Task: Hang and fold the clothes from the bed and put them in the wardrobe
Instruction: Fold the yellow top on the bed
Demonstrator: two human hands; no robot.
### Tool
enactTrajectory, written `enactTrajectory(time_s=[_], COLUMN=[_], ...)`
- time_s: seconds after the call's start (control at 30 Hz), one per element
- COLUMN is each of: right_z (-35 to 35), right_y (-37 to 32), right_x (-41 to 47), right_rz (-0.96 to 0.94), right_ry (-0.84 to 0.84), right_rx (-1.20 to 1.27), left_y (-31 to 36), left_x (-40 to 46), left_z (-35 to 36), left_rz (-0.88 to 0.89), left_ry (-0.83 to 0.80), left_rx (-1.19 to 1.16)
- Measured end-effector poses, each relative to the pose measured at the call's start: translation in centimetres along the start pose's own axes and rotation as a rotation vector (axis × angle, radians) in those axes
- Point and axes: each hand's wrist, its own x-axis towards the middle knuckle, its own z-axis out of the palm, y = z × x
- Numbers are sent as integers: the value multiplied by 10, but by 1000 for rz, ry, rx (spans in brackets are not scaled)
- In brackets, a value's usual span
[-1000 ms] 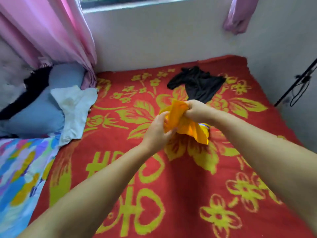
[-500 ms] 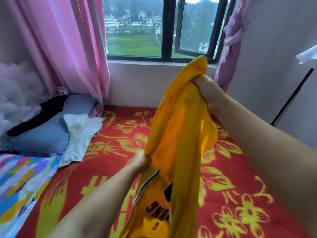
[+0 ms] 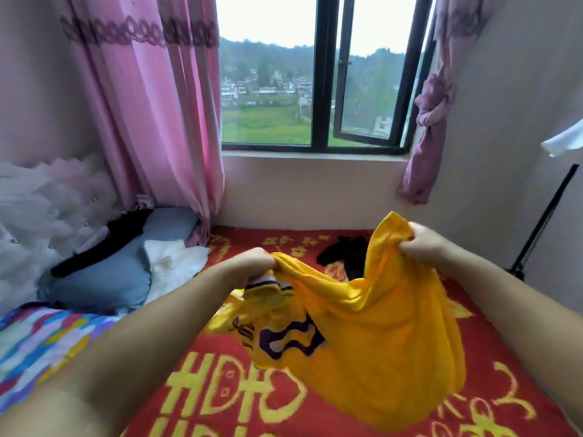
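Note:
A yellow jersey [image 3: 372,335] with purple lettering hangs spread between my two hands above the red bed cover [image 3: 315,414]. My left hand [image 3: 255,263] grips its left edge. My right hand [image 3: 426,244] grips the bunched right edge a little higher. The cloth sags in the middle and its lower part rests on the bed. A black garment [image 3: 347,257] lies on the bed behind the jersey, partly hidden by it. A white garment [image 3: 173,263] lies by the pillow at the left.
A grey-blue pillow [image 3: 120,272] with a black cloth [image 3: 123,234] on it sits at the left, by a colourful quilt [image 3: 41,348]. Pink curtains [image 3: 151,115] frame the window [image 3: 315,89]. A black stand [image 3: 542,222] leans at the right wall.
The jersey hung tall from my raised right hand. Now both hands hold it at about the same height, spread sideways, and my view has tilted up toward the window.

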Motion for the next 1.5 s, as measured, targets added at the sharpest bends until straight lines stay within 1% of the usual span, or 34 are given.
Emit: enactTrajectory(time_s=[0.03, 0.1, 0.17, 0.2, 0.23, 0.3, 0.33, 0.43, 0.53, 0.6, 0.63, 0.7, 0.77, 0.83, 0.87, 0.9, 0.97, 1.0, 1.03, 1.07, 1.13, 1.17, 1.2, 1.23, 1.3, 1.37, 1.4, 1.43, 1.47, 1.5], right_z=[6, 20, 37, 45, 50, 54, 52, 40, 26, 18, 13, 3, -4, -7, -8, -9, -8, -8, -7, -4, 7, 13, 19, 24, 29, 30, 30, 31, 34, 41], right_y=[-5, -17, -33, -41, -47, -55, -59, -63, -69, -75, -78, -84, -88, -86, -83, -78, -65, -56, -47, -40, -30, -31, -35, -40, -51, -51, -49, -46, -44, -42], right_x=[-2, -7, -16, -20, -23, -23, -22, -17, -13, -11, -11, -9, -7, -5, -5, -4, -4, -4, -5, -7, -11, -14, -18, -23, -32, -39, -42, -45, -49, -51], right_rz=[0, -88, -214, -246, -259, -285, -305, -288, -282, -258, -250, -251, -252, -236, -220, -204, -163, -144, -123, -95, -22, 1, 2, -7, -30, -35, -30, -27, -42, -66], right_ry=[-56, -219, -350, -383, -384, -314, -248, -95, -83, -97, -93, -61, -34, 4, 20, 44, 115, 143, 131, 56, -185, -287, -356, -407, -485, -549, -589, -639, -681, -689], right_rx=[-90, -188, -105, -7, 117, 316, 334, 420, 583, 731, 790, 874, 940, 970, 973, 965, 893, 804, 664, 494, 172, 51, -7, -7, 103, 294, 395, 445, 421, 333], left_y=[15, 42, 67, 78, 88, 104, 109, 103, 87, 77, 71, 61, 51, 44, 41, 40, 39, 40, 43, 46, 55, 59, 62, 64, 64, 60, 59, 58, 57, 56], left_x=[-3, -9, -18, -21, -22, -26, -28, -27, -32, -37, -40, -49, -56, -60, -62, -65, -68, -68, -68, -67, -63, -61, -57, -54, -48, -42, -39, -39, -39, -39], left_z=[-1, -3, -6, -7, -7, -6, -5, -7, -6, 2, 8, 21, 39, 59, 67, 70, 68, 64, 60, 55, 49, 47, 46, 45, 40, 32, 27, 23, 20, 19], left_rz=[6, 13, 27, 51, 89, 198, 239, 354, 517, 556, 563, 549, 471, 405, 394, 387, 358, 341, 327, 311, 256, 214, 159, 96, 12, 10, 23, 33, 37, 35], left_ry=[-32, -116, -243, -293, -315, -294, -271, -264, -344, -360, -378, -486, -583, -608, -623, -631, -595, -556, -508, -453, -335, -291, -270, -277, -331, -380, -395, -399, -384, -362], left_rx=[-76, -292, -451, -453, -406, -303, -294, -456, -574, -536, -494, -368, -224, -144, -142, -156, -182, -206, -250, -315, -475, -549, -620, -704, -899, -1057, -1095, -1110, -1110, -1106])
